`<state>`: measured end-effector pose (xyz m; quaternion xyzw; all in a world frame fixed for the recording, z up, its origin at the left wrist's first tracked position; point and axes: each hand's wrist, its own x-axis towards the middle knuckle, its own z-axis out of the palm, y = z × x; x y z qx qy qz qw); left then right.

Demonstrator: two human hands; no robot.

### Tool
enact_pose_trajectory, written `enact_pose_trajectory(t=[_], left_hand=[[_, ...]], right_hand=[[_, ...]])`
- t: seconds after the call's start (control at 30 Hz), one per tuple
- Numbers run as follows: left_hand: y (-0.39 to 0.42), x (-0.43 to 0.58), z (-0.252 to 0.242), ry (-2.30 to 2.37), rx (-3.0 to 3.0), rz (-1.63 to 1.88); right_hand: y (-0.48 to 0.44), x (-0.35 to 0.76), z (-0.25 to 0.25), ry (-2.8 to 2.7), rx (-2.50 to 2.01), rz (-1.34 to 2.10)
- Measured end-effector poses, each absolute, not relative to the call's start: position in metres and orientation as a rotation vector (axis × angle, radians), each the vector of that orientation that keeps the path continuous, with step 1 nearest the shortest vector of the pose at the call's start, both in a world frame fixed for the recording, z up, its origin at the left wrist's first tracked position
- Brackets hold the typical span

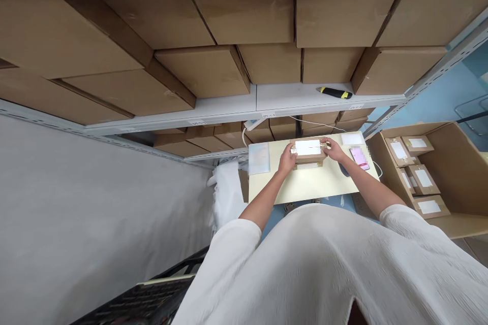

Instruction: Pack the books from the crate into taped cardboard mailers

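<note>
A small cardboard box (308,148) with a white label on top is held over the pale yellow table (297,188). My left hand (287,159) grips its left end, fingers closed round the corner. At the opposite end my right hand (333,150) also has its fingers closed on the box. Below the near side of this box a strip of another labelled surface (307,165) shows, mostly covered. A phone (359,158) with a pink screen lies right of my right hand. Part of a dark rounded object (344,169) peeks out by my right forearm.
Large cartons (240,5) fill the shelf (229,106) ahead, with a black and yellow utility knife (335,93) on its edge. A large open carton (463,167) at the right holds several labelled small boxes (423,177). Clear plastic packets (259,157) lie on the table's left end.
</note>
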<state>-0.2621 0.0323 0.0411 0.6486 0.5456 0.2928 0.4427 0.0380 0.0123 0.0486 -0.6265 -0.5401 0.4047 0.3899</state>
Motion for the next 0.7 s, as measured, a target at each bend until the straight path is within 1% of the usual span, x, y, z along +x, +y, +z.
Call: enact_pose_trajectory(t=[0.2, 0.37, 0.53, 0.7], left_hand=[[0.029, -0.250, 0.041, 1.358, 1.601, 0.720], [0.025, -0.272, 0.044, 1.392, 1.596, 0.716], [0.016, -0.301, 0.040, 1.432, 1.580, 0.724], [0.001, -0.304, 0.032, 1.458, 1.520, 0.706]], right_hand=[[0.007, 0.048, 0.051, -1.333, -1.617, 1.033], [0.012, 0.031, 0.051, -1.380, -1.580, 1.044], [0.014, 0.006, 0.040, -1.434, -1.622, 1.068], [0.000, 0.002, 0.030, -1.448, -1.623, 1.059]])
